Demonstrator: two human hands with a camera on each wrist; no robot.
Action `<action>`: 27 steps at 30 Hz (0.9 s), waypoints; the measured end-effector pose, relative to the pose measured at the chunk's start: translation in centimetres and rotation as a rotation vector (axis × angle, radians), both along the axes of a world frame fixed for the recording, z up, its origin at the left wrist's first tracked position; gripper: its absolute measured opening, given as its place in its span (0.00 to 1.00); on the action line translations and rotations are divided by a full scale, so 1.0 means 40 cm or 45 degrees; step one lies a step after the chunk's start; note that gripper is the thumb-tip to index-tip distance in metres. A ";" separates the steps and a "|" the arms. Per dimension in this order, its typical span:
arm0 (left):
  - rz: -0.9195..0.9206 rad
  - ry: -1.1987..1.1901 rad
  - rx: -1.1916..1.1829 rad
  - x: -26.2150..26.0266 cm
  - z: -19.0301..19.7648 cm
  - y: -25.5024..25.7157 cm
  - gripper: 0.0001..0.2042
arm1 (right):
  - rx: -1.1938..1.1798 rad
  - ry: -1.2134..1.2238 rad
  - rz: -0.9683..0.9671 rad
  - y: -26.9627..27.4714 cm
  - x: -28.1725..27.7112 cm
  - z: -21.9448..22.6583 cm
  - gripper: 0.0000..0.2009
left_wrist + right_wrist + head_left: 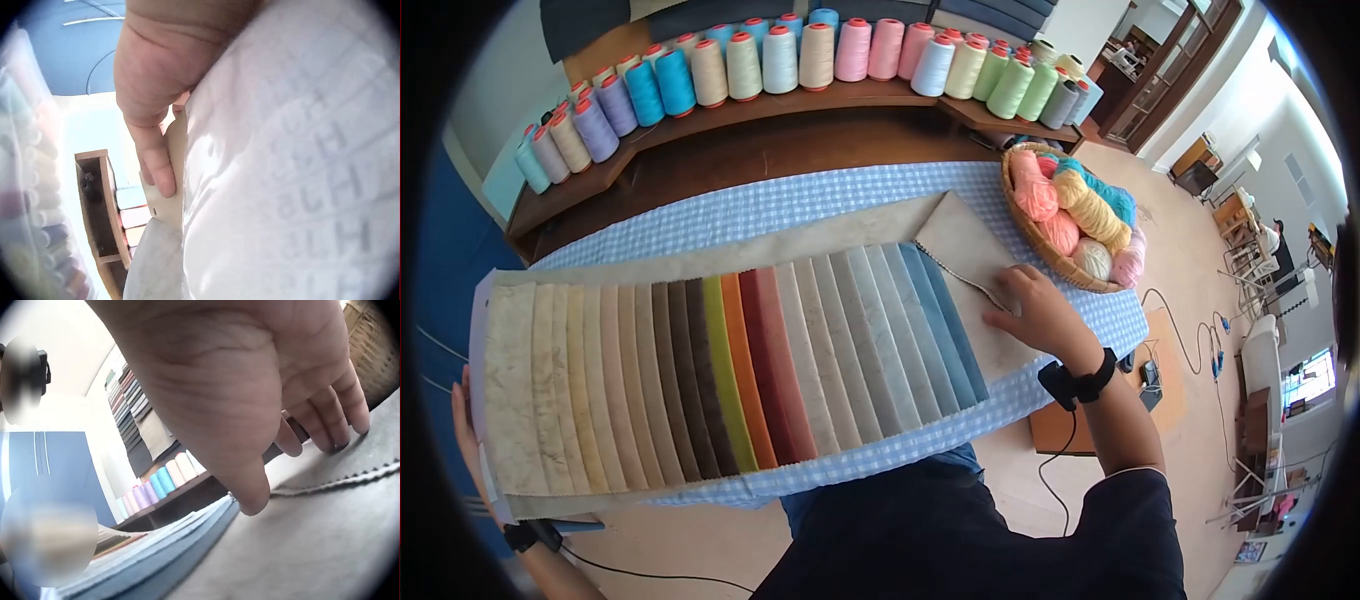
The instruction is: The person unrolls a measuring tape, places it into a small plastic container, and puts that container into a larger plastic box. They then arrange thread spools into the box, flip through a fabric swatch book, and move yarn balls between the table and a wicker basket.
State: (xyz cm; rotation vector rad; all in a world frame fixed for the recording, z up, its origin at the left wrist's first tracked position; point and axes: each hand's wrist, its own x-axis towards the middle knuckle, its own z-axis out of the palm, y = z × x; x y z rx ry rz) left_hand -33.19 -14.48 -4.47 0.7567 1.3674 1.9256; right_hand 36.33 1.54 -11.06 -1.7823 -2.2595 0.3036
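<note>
A long swatch book (765, 370) lies across the table, its overlapping fabric strips running from cream through brown, green, orange and red to grey and blue. At its left end my left hand (470, 430) holds the edge; in the left wrist view the hand (159, 94) has its fingers against a beige board (177, 147) beside a white sheet with printed marks. My right hand (1040, 312) rests with fingertips and thumb on a grey-beige fabric piece (970, 245), by its dark zigzag edge. The right wrist view shows the fingers (325, 419) spread and slightly bent on the cloth.
A blue checked cloth (800, 190) covers the table. At the back right stands a wicker basket (1025, 225) of yarn balls. Rows of thread cones (817, 58) line a curved wooden shelf (730, 115) behind. Cables (1190, 350) lie on the floor to the right.
</note>
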 end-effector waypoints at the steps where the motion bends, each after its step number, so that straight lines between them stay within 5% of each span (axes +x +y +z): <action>1: 0.123 0.442 0.101 -0.020 -0.029 -0.006 0.26 | 0.054 -0.036 0.076 0.006 -0.003 -0.009 0.22; 6: 0.054 0.015 -0.076 -0.030 0.018 0.016 0.26 | 0.183 -0.173 0.141 0.056 0.010 -0.032 0.11; 10: 0.019 0.163 -0.195 -0.093 -0.008 0.008 0.26 | 0.359 -0.025 -0.148 0.074 0.006 0.136 0.07; 13: 0.143 0.072 -0.147 -0.016 0.010 0.028 0.24 | 0.363 -0.163 -0.310 0.097 0.047 0.225 0.07; 17: 0.155 0.084 -0.163 -0.003 0.018 0.035 0.23 | 0.700 -0.303 -0.043 0.112 0.044 0.171 0.10; 18: 0.170 0.174 -0.210 -0.009 0.016 0.038 0.22 | 0.369 -0.169 -0.147 0.092 -0.010 0.169 0.12; 20: 0.181 0.278 -0.256 -0.012 0.014 0.043 0.22 | -0.078 0.117 0.073 0.066 -0.099 0.147 0.19; 22: 0.161 0.212 -0.265 -0.010 0.018 0.048 0.21 | -0.423 0.094 0.113 0.079 -0.157 0.099 0.38; 25: 0.163 0.327 -0.281 0.001 0.033 0.047 0.19 | -0.416 0.126 0.197 0.102 -0.213 0.042 0.42; 27: 0.101 0.377 -0.285 -0.026 0.032 0.040 0.19 | -0.502 0.361 0.042 0.115 -0.240 0.035 0.44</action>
